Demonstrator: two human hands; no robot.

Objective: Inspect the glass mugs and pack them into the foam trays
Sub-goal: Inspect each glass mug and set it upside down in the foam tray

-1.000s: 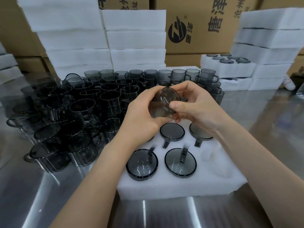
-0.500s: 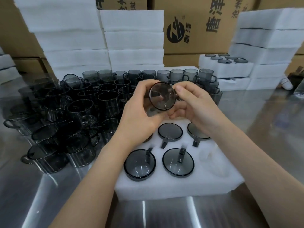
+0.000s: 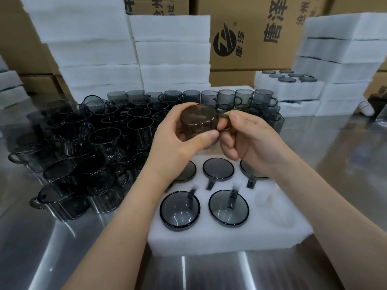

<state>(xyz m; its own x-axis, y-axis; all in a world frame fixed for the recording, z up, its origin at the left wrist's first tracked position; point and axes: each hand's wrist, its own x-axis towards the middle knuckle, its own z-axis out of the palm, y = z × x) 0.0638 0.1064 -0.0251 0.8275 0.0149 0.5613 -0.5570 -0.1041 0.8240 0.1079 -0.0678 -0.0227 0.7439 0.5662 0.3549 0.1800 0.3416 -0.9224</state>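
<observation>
A smoky grey glass mug is held above the foam tray, bottom end up. My left hand grips its body, thumb across the front. My right hand pinches its handle at the right. The white foam tray below holds several mugs sunk upside down in its pockets, such as one at front left and one at front middle. One pocket at the tray's front right has no mug in it.
Many loose grey mugs crowd the steel table to the left and behind. Stacks of white foam trays and cardboard boxes stand at the back. A filled tray tops a stack at right.
The mug has been turned in both hands: its round end faced me before, now its side and handle show. Both hands stayed above the tray.
</observation>
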